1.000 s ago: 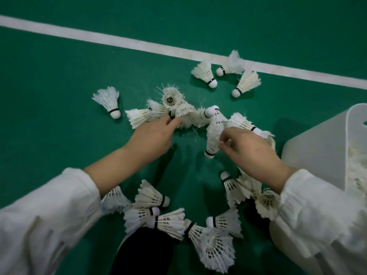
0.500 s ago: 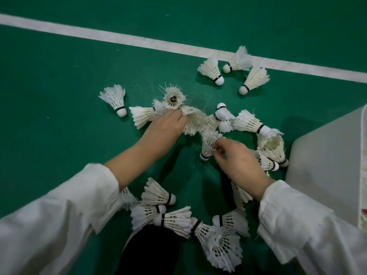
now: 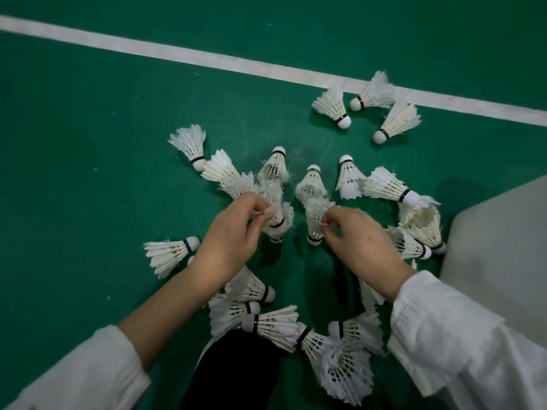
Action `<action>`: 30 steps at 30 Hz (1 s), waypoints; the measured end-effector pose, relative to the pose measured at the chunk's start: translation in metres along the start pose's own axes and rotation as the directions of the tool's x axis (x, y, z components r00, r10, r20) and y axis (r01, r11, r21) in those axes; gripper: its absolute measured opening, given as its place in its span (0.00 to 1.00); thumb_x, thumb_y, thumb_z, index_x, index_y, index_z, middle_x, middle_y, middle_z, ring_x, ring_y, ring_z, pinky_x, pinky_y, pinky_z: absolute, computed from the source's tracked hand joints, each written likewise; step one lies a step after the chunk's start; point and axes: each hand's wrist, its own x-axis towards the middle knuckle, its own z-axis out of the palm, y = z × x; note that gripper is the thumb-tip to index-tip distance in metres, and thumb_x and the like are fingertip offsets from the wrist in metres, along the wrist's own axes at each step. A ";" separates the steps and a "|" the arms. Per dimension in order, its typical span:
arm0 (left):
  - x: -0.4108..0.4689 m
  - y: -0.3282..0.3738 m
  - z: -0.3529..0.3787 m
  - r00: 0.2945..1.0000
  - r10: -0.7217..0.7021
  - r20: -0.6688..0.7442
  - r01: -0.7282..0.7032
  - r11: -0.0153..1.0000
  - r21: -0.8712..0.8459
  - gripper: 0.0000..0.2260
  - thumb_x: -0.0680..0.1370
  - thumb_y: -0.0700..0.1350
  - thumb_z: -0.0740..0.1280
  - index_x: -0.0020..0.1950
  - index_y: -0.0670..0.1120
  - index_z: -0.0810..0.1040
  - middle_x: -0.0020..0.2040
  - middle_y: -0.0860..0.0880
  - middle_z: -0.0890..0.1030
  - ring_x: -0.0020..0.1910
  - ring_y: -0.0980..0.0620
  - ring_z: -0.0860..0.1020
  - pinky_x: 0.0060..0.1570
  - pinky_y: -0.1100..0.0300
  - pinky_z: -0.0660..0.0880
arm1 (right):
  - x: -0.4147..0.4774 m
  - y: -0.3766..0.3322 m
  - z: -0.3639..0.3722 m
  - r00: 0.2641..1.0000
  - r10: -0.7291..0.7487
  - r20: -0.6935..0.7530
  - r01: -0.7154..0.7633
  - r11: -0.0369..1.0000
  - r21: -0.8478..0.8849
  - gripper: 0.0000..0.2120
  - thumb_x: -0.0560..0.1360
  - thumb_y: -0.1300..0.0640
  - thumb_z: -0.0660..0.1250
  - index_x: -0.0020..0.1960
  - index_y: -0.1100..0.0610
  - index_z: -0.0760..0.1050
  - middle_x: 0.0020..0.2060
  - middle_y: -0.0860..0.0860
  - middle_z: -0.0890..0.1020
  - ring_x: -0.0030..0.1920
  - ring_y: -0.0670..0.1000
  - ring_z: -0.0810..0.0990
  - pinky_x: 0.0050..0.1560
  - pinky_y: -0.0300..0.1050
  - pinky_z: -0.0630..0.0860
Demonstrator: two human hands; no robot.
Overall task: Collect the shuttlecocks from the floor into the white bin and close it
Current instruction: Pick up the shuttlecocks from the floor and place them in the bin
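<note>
Both hands have drawn closer together over the middle heap. My left hand (image 3: 231, 238) pinches a frayed shuttlecock (image 3: 278, 223) by its feathers and my right hand (image 3: 359, 244) pinches a second shuttlecock (image 3: 315, 220), likely so both go together into the white bin (image 3: 497, 261) at the right. Other shuttlecocks (image 3: 334, 108) still lie scattered on the floor (image 3: 88, 173).

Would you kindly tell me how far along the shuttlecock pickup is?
Done: unclear, since the bin hides its contents. In hand: the left hand pinches one shuttlecock, the right hand another. Left: many lie on the floor, three by the line; bin closing too.
</note>
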 end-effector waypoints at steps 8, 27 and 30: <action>0.001 -0.004 -0.033 0.964 -0.218 -0.152 0.198 0.971 -0.136 0.09 0.79 0.52 0.57 0.56 0.49 0.68 0.30 0.50 0.72 0.21 0.58 0.65 0.20 0.65 0.63 | 0.000 -0.002 0.001 1.000 -0.016 0.006 0.016 1.000 0.019 0.07 0.76 0.58 0.61 0.50 0.57 0.76 0.48 0.53 0.80 0.52 0.55 0.76 0.49 0.49 0.72; 0.044 -0.044 -0.036 0.902 -0.430 -0.029 0.424 0.898 -0.117 0.09 0.78 0.49 0.62 0.51 0.47 0.79 0.41 0.46 0.82 0.17 0.60 0.64 0.21 0.65 0.61 | 0.004 -0.010 -0.006 0.995 -0.088 -0.040 0.090 0.994 0.062 0.07 0.76 0.58 0.61 0.50 0.58 0.76 0.46 0.53 0.79 0.50 0.55 0.75 0.50 0.49 0.71; 0.034 -0.023 -0.051 0.928 -0.362 -0.087 0.361 0.932 -0.021 0.08 0.78 0.50 0.63 0.50 0.49 0.79 0.38 0.50 0.82 0.16 0.58 0.62 0.19 0.66 0.60 | -0.003 -0.010 -0.014 0.991 -0.112 -0.068 0.118 0.989 0.084 0.07 0.76 0.59 0.61 0.49 0.58 0.76 0.46 0.54 0.80 0.50 0.55 0.75 0.50 0.49 0.71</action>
